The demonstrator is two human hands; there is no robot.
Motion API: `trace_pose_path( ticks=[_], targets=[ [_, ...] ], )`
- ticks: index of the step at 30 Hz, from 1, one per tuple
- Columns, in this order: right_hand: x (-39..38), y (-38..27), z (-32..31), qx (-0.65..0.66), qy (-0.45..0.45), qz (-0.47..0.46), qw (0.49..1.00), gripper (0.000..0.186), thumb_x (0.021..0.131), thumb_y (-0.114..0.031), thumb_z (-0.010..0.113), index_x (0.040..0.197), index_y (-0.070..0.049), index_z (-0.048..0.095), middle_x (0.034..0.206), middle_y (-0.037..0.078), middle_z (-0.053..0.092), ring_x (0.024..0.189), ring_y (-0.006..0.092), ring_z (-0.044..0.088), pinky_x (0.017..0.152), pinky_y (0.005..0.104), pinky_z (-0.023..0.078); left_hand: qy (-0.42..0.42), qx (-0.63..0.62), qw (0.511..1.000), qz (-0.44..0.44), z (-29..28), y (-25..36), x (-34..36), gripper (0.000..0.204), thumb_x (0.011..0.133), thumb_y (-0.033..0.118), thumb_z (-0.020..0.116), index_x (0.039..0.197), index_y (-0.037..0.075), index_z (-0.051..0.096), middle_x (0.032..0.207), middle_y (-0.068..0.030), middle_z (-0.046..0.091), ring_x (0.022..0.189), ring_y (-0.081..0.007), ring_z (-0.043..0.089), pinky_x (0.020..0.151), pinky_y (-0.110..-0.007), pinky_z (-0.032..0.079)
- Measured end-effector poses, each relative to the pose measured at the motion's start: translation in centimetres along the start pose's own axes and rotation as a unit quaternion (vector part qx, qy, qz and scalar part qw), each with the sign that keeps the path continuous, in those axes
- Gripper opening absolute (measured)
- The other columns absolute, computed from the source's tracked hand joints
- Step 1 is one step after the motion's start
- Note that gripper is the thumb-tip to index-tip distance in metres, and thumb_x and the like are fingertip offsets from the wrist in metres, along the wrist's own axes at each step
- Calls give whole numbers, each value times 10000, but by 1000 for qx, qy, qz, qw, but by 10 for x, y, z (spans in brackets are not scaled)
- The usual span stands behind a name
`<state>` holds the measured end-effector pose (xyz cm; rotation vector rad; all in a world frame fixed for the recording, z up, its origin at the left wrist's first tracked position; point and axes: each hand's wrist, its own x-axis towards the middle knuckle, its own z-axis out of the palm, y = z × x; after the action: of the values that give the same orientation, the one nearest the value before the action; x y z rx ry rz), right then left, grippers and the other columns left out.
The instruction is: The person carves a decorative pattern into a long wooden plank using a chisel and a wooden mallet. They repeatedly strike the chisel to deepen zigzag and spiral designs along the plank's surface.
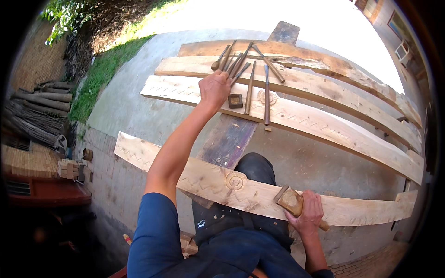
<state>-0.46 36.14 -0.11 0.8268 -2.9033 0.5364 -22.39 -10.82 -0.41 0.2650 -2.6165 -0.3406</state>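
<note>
My right hand (309,214) is closed round a wooden mallet (288,200), whose block head rests over a long carved board (204,175) across my lap. That board bears a round spiral carving (235,181) and zigzag lines. My left hand (215,90) reaches out to a bunch of carving chisels (235,62) on the farther boards. Its fingers are curled among the tools, and what they grip is hidden. Beside it is a small dark square block with a hollow (235,101). Two more chisels, one with a bluish blade (267,97), lie to its right.
Past my knees, a zigzag-marked board (320,118), a plain plank (324,89) and a rough-edged plank (343,69) lie side by side. A dark support plank (227,139) runs beneath. Logs (44,99) are stacked at the far left beside grass (99,76).
</note>
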Motion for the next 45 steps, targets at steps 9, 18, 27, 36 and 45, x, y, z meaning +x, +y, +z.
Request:
trace_pose_path(
  ticks=[9,18,27,36,45],
  targets=[
    [-2,-1,-1,0,-4,7,1000,823,638,-387,956,1261,32,619,1293,230,655,1238,416,631,1151,570,464,-104,79,988,79,22,69,-11,315,911,320,772,829,18,804,833,-166,765,776,-345,776,671,-451,602],
    [-2,1,0,0,9,-4,1000,859,592,-360,982,1265,34,623,1292,220,654,1211,401,638,1148,568,466,-104,67,991,-49,37,74,6,360,943,334,674,872,1,792,823,-208,774,817,-394,776,747,-498,600],
    [-4,1,1,-5,20,-4,1000,877,581,-357,992,1267,50,628,1306,227,648,1221,397,638,1160,561,462,-90,-498,848,-157,-114,55,-15,592,1022,177,595,1555,-45,465,822,-132,766,649,-143,687,559,-269,505],
    [-5,3,1,-3,19,-1,1000,855,585,-341,981,1261,46,630,1313,231,644,1224,411,634,1159,559,465,-18,-588,805,-77,-123,32,-41,312,1011,144,697,1264,-36,674,857,-139,773,770,-204,749,593,-280,536],
    [-2,0,0,-6,16,2,1000,848,570,-340,978,1245,27,619,1289,230,645,1207,417,634,1140,567,472,23,-579,805,-128,-99,42,-38,247,1036,185,759,1139,-40,743,748,-74,730,639,-123,689,577,-256,557]
  ],
)
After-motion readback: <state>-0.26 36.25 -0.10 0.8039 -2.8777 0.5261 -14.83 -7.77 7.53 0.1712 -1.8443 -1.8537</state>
